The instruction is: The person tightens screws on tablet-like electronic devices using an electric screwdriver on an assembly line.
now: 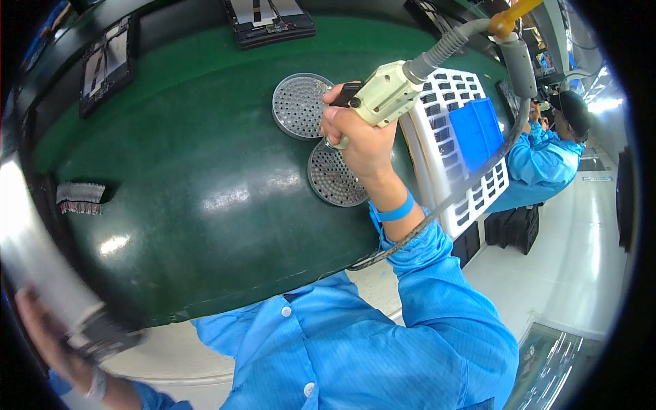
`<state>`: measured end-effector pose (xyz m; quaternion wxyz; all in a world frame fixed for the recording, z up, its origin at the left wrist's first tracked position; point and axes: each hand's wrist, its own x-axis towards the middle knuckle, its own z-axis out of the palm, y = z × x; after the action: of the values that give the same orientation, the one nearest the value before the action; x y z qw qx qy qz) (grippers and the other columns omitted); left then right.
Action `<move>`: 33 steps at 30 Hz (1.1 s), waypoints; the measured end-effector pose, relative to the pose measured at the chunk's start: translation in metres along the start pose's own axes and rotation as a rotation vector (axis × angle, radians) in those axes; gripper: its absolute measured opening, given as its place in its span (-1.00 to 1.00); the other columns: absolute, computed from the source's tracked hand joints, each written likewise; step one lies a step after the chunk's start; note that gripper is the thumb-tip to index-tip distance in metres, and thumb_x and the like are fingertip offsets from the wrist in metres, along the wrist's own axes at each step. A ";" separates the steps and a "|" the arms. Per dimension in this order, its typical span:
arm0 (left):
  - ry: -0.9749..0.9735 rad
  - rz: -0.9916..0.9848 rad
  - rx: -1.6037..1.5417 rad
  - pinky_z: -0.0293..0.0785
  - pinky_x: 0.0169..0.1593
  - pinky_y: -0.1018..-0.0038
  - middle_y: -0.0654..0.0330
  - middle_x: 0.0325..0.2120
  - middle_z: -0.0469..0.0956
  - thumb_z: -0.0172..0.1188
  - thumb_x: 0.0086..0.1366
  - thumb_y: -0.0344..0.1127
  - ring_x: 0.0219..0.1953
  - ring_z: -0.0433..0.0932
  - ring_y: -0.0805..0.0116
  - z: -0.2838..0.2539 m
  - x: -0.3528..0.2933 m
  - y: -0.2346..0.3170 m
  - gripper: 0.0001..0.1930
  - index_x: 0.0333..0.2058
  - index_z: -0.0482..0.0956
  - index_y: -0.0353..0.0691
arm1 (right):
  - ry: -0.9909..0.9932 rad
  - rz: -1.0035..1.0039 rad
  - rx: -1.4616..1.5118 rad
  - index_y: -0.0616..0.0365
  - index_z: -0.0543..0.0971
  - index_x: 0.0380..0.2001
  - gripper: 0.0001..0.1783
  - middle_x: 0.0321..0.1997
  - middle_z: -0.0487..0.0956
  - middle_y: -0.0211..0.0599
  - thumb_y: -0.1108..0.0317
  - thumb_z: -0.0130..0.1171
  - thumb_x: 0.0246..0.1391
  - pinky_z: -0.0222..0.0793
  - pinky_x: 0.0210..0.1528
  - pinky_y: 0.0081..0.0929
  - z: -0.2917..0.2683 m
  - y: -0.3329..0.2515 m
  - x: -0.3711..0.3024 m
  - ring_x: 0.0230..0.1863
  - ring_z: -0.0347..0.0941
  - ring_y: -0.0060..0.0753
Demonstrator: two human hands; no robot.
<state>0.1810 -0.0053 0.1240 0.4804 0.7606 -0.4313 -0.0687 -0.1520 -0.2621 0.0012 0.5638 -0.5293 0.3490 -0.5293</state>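
My right hand (362, 133) is wrapped round a cream-coloured handheld power tool (388, 96) with a black part at its front and a grey corrugated hose (437, 55). It is above two round metal dishes, a far perforated dish (301, 106) and a near perforated dish (335, 176), both holding small pieces too tiny to name. The tool's tip is hidden by my fingers. At the lower left edge my left hand (58, 348), smeared by motion, grips a blurred silver-and-dark flat device (99, 331).
Opened flat black devices, a left one (108, 61) and a middle one (270, 20), lie along the green mat's far edge. Dark ribbon-like strips (80, 197) lie at left. At right stand a white foam tray (447, 109) of black parts, a blue bin (478, 133) and a co-worker (547, 157).
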 end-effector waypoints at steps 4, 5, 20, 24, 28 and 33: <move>-0.254 -0.497 -0.503 0.33 0.18 0.42 0.03 0.04 0.49 0.23 0.32 -0.26 0.07 0.46 0.31 0.127 -0.011 -0.041 -0.34 0.27 0.18 -0.45 | 0.005 -0.029 -0.036 0.37 0.50 -0.32 -0.81 -0.67 0.41 -0.35 0.56 0.12 -0.07 0.34 -0.53 -0.46 -0.002 -0.002 -0.003 -0.68 0.31 -0.53; -0.199 -0.461 -0.588 0.43 0.04 0.47 0.05 -0.07 0.54 0.24 0.28 -0.40 -0.08 0.54 0.36 0.162 -0.012 -0.031 -0.46 0.17 0.28 -0.44 | 0.027 -0.027 -0.068 0.36 0.50 -0.31 -0.81 -0.67 0.41 -0.35 0.54 0.12 -0.07 0.35 -0.52 -0.44 -0.001 -0.002 -0.005 -0.68 0.32 -0.52; -0.098 0.132 -0.444 0.36 0.20 0.35 -0.11 0.08 0.44 0.25 0.17 -0.55 0.14 0.44 0.08 0.246 -0.014 -0.066 -0.46 0.14 0.35 -0.41 | -0.321 0.113 0.234 0.30 0.55 -0.25 -0.76 -0.48 0.53 -0.34 0.63 0.17 -0.07 0.31 -0.54 -0.68 0.078 -0.015 -0.045 -0.57 0.38 -0.65; -0.070 0.154 -0.407 0.40 0.14 0.29 -0.12 0.07 0.44 0.25 0.14 -0.54 0.09 0.47 -0.04 0.245 -0.015 -0.065 -0.49 0.10 0.41 -0.34 | -0.351 0.032 0.095 0.24 0.55 -0.24 -0.73 -0.36 0.55 -0.36 0.68 0.18 -0.08 0.35 -0.50 -0.69 0.084 -0.004 -0.050 -0.47 0.40 -0.71; -0.048 0.183 -0.377 0.40 0.14 0.28 -0.12 0.07 0.44 0.25 0.14 -0.53 0.08 0.47 -0.06 0.244 -0.015 -0.067 -0.50 0.09 0.42 -0.33 | -0.383 0.064 0.128 0.25 0.54 -0.24 -0.73 -0.36 0.55 -0.36 0.69 0.18 -0.08 0.36 -0.47 -0.69 0.086 -0.001 -0.050 -0.47 0.41 -0.69; -0.064 0.207 -0.326 0.41 0.13 0.31 -0.12 0.04 0.47 0.26 0.13 -0.53 0.08 0.47 -0.07 0.235 -0.011 -0.063 -0.56 0.04 0.47 -0.32 | -0.389 0.087 0.095 0.25 0.54 -0.26 -0.74 -0.34 0.56 -0.36 0.69 0.17 -0.08 0.42 -0.36 -0.63 0.095 -0.003 -0.051 -0.40 0.45 -0.65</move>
<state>0.0897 -0.1446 -0.0529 0.5877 0.6217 -0.5055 -0.1121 -0.0723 -0.1904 0.0146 0.6673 -0.5787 0.2305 -0.4083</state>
